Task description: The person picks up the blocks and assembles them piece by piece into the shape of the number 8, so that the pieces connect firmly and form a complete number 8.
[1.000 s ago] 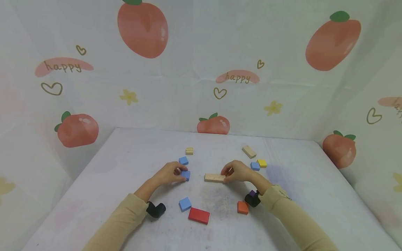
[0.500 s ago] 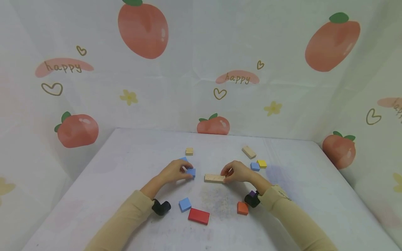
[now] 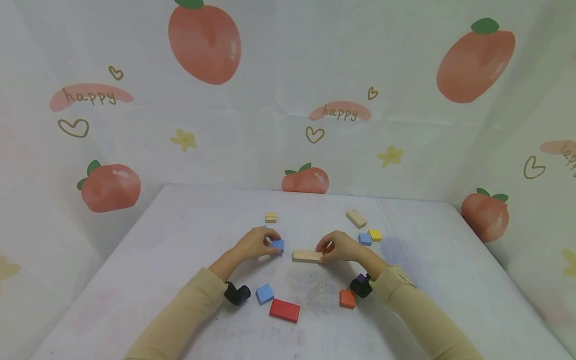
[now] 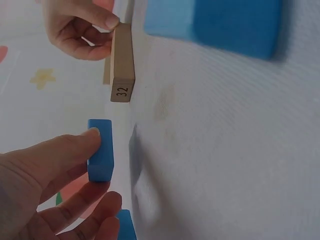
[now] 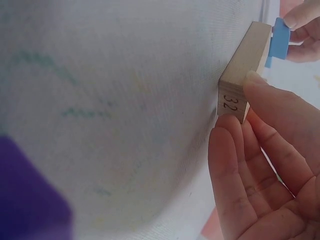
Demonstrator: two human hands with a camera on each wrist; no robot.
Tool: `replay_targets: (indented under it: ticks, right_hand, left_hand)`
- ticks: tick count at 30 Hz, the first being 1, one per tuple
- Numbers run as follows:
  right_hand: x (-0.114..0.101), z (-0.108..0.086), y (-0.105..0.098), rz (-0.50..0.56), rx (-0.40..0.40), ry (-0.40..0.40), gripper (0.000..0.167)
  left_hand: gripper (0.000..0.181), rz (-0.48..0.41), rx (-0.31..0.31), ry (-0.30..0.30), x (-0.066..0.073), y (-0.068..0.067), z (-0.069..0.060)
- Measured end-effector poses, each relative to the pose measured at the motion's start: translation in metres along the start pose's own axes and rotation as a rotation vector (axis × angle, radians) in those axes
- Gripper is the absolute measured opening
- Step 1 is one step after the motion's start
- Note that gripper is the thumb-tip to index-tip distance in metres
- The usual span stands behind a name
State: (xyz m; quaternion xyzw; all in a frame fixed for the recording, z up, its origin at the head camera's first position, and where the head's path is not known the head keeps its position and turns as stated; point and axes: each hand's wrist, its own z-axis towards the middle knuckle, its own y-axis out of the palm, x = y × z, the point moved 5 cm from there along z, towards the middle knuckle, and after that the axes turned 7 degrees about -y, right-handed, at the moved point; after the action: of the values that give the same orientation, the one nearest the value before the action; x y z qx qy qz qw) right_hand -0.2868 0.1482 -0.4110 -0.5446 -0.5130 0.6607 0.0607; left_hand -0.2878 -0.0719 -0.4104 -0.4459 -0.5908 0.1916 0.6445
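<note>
As the left hand (image 3: 255,244), mostly hiding a farther blue block (image 4: 126,227), holds a nearer blue block (image 3: 279,246) between its fingers just above the tabletop (image 3: 202,210), left of the wooden block (image 3: 306,256) marked 32, the step in hand appears to be aligning two pieces; the next move seems to call for a slow, level approach. The right hand (image 3: 341,246) pinches the wooden block's right end. Right of that block, a cut-off purple object (image 5: 30,195) defies identification.

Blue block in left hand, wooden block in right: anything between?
Nothing; head view shows bare white tabletop between held blue block and wooden block.
</note>
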Motion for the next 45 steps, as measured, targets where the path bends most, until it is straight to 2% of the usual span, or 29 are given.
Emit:
replay_targets:
  ticks: [11, 23, 34, 45]
  right_hand:
    - [-0.001, 0.000, -0.001, 0.005, -0.004, 0.006, 0.018]
    - [0.001, 0.000, 0.001, 0.006, -0.004, 0.011, 0.017]
    - [0.003, 0.001, 0.001, 0.020, -0.003, 0.035, 0.017]
    - [0.003, 0.002, 0.002, 0.014, -0.006, 0.030, 0.018]
  left_hand:
    - [0.031, 0.009, -0.025, -0.064, 0.010, 0.004, 0.011]
    - [0.029, 0.039, -0.012, -0.072, 0.021, 0.011, 0.018]
    - [0.029, 0.038, -0.007, -0.059, 0.021, 0.013, 0.018]
    - [0.029, 0.064, 0.007, -0.071, 0.023, 0.016, 0.018]
